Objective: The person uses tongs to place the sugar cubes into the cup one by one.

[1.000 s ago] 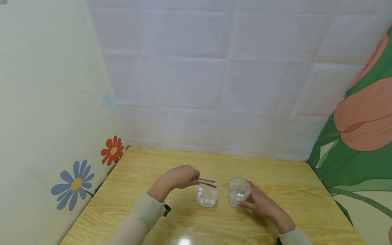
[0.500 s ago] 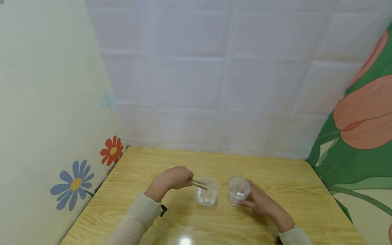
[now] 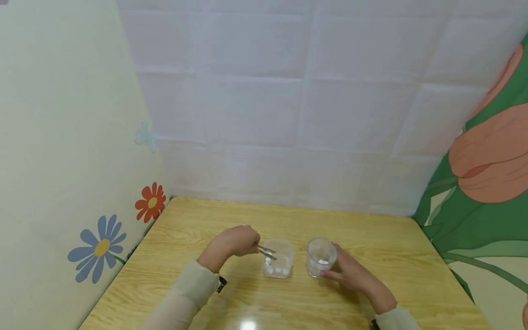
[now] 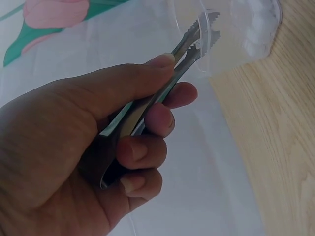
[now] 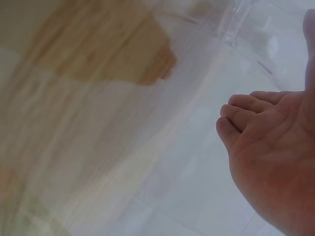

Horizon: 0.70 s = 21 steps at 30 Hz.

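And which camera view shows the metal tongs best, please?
The left wrist view: the metal tongs appear large there, gripped in the left hand, with their toothed tips visible. The head view shows them much smaller, tips overlapping the plastic container. In the right wrist view, I cannot make them out.

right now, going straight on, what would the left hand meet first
Likely the tub: the tongs in the left hand overlap its edge in the head view, though depth is unclear.

Soft, even light, 1 white glare spot (image 3: 248, 325) low on the table (image 3: 297, 302), right wrist view hazy.
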Available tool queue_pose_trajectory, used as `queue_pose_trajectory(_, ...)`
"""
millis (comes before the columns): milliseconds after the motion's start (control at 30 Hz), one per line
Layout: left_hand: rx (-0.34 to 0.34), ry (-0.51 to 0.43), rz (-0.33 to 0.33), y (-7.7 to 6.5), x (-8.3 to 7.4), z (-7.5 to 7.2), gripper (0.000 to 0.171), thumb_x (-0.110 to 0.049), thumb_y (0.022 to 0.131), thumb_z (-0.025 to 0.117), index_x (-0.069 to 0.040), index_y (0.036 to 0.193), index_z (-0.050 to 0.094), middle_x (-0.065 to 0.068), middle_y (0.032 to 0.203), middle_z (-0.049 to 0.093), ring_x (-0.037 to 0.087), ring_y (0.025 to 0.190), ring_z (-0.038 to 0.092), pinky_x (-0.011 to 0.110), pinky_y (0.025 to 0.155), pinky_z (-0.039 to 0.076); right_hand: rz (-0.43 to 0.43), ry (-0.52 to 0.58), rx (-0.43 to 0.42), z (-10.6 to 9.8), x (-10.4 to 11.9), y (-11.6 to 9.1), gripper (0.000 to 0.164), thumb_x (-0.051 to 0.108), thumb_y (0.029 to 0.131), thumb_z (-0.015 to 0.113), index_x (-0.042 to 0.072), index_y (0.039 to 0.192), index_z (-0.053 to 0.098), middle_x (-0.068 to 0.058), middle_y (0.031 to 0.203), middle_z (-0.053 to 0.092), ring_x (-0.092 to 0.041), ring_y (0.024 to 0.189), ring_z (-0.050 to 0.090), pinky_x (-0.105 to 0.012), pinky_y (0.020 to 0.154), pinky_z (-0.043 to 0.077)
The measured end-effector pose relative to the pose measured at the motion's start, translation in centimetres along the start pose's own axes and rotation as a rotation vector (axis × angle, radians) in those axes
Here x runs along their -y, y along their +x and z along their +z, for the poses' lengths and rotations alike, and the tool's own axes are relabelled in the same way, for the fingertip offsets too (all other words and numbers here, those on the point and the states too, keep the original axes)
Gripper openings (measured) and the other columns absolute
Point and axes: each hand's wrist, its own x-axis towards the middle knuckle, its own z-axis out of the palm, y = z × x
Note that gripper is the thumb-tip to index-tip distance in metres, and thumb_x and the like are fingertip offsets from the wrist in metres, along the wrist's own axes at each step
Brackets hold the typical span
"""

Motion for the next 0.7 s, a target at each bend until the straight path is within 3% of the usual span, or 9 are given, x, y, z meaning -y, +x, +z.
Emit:
queue_pose_trajectory(333, -0.022, 0.073, -0.010, 0.0, -1.1, -0.6, 0.020, -0.021, 0.093, 0.076, -0.014, 0.074, 0.070, -0.007, 0.063, 0.057, 0.005, 0.053, 0.046, 0.023, 0.054, 0.042, -0.008, 0.022, 0.001, -0.1, 0.3, -0.1, 0.090, 0.046, 0.089, 0.075, -0.004, 0.152, 0.034, -0.030, 0.149, 0.044, -0.058, 0.141, 0.029, -0.070, 0.109, 0.028)
queue_pose_trajectory(467, -0.014, 0.125, -0.034, 0.2, -1.8, -0.7, 0.021, -0.021, 0.092, 0.076, -0.015, 0.073, 0.070, -0.007, 0.063, 0.059, 0.006, 0.053, 0.049, 0.024, 0.055, 0.045, -0.011, 0.018, -0.002, -0.1, 0.4, -0.1, 0.090, 0.044, 0.089, 0.076, -0.004, 0.152, 0.034, -0.030, 0.149, 0.044, -0.058, 0.140, 0.030, -0.071, 0.108, 0.029)
queue_pose_trajectory(700, 0.020, 0.206, -0.108, 1.3, -3.1, -0.6, 0.028, -0.016, 0.093, 0.074, -0.016, 0.067, 0.064, -0.005, 0.060, 0.054, 0.008, 0.053, 0.042, 0.025, 0.054, 0.041, -0.023, 0.008, -0.018, -0.1, 0.5, -0.2, 0.088, 0.044, 0.089, 0.075, -0.004, 0.151, 0.035, -0.030, 0.148, 0.045, -0.059, 0.139, 0.030, -0.071, 0.107, 0.030)
